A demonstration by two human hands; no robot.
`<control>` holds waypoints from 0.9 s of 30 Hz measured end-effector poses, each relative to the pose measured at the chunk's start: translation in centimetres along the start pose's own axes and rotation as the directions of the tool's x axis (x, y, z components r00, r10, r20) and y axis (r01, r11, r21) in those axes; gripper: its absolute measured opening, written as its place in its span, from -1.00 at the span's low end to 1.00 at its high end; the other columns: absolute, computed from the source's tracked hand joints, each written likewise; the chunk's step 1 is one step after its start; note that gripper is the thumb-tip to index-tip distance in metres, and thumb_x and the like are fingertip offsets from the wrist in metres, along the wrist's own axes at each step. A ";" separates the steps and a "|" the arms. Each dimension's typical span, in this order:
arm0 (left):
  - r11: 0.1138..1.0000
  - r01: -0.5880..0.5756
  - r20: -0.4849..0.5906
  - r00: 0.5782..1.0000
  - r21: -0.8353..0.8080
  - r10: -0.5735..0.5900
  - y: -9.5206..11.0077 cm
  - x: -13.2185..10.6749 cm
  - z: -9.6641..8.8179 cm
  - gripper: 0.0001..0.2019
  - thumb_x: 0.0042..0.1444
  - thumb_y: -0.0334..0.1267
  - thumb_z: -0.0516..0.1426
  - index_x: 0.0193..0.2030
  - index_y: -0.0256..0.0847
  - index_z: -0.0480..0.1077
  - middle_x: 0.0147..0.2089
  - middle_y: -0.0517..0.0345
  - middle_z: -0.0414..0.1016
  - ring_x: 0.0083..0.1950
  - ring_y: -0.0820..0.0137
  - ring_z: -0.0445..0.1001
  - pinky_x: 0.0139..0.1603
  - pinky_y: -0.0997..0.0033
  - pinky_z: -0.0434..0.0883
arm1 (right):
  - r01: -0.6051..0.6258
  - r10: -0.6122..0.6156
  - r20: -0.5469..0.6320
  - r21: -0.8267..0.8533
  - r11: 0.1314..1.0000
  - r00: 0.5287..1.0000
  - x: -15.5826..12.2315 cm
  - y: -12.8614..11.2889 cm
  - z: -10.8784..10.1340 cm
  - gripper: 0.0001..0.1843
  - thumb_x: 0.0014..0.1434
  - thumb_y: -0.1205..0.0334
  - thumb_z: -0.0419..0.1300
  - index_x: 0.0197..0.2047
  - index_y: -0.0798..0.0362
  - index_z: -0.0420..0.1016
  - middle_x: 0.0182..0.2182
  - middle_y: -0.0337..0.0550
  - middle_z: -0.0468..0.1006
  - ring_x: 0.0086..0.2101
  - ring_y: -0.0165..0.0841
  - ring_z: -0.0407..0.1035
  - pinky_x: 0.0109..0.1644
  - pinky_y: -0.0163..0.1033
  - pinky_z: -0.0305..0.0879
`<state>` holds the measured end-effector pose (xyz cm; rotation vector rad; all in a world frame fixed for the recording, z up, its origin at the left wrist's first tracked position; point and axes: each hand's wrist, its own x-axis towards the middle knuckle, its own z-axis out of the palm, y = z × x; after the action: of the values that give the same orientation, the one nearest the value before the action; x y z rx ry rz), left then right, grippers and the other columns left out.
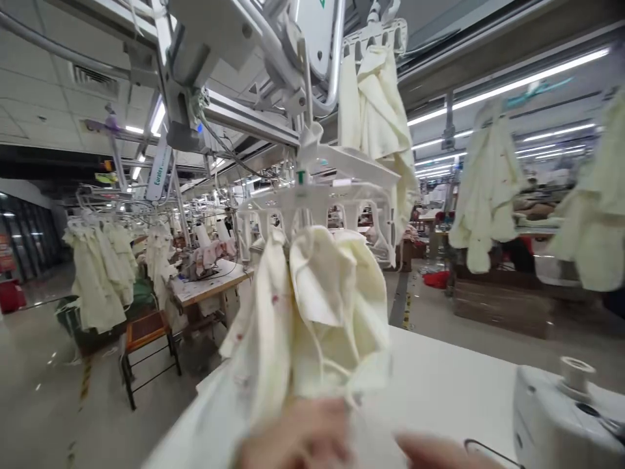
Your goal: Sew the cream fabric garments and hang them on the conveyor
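A cream garment with cord-like ties hangs in front of me from a white clip hanger. Small dark reddish spots mark its cloth, and its lower left part spreads down toward the bottom edge. My left hand is at the bottom of the view, overlapping the lower cloth. Motion blur smears its fingers, so I cannot tell whether it grips the fabric. To the right, my right hand shows only in part at the bottom edge, blurred, over the white tabletop. Its finger position is unclear.
A white sewing machine stands at the lower right. Above hangs a metal overhead rail, with another cream garment on a hanger behind. More garments hang at left, near a stool and a worktable.
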<state>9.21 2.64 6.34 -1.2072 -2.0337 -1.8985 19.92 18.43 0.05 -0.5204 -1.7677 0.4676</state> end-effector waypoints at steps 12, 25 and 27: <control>0.960 -0.166 0.035 0.986 0.225 0.163 -7.2 7.6 7.0 -0.61 0.13 -0.19 0.04 0.06 -0.34 0.34 0.22 -0.29 0.21 0.27 0.01 0.21 0.25 -0.09 0.19 | -0.138 0.111 0.184 0.143 0.980 0.977 1.9 -0.8 3.7 -0.68 0.26 -0.09 0.03 -0.22 0.00 0.36 -0.35 -0.12 0.43 -0.38 -0.26 0.37 -0.33 -0.20 0.32; 0.984 -0.103 -0.211 0.968 0.145 0.133 0.7 10.1 -10.2 -0.43 0.05 0.21 0.09 -0.06 -0.28 0.44 -0.33 0.09 0.51 -0.31 0.34 0.43 -0.42 0.53 0.32 | -0.550 0.372 0.405 0.596 0.585 0.835 2.9 -8.4 -2.5 -0.61 0.10 -0.16 0.16 -0.11 -0.11 0.37 -0.23 -0.16 0.55 -0.32 -0.25 0.48 -0.30 -0.21 0.47; 0.932 -0.162 -0.210 0.948 0.323 0.237 0.7 10.9 -12.1 -0.47 0.09 0.16 0.07 -0.07 -0.31 0.45 -0.31 0.10 0.50 -0.28 0.34 0.42 -0.37 0.53 0.32 | -0.591 0.567 0.208 0.460 0.662 0.797 3.7 -6.5 -6.6 -0.67 0.16 -0.20 0.08 -0.16 -0.18 0.36 -0.31 -0.20 0.56 -0.42 -0.31 0.48 -0.41 -0.29 0.43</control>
<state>-2.92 -3.02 15.67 -1.0029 -1.8984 -1.4916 24.77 15.46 8.23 -0.6931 -1.3983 1.3732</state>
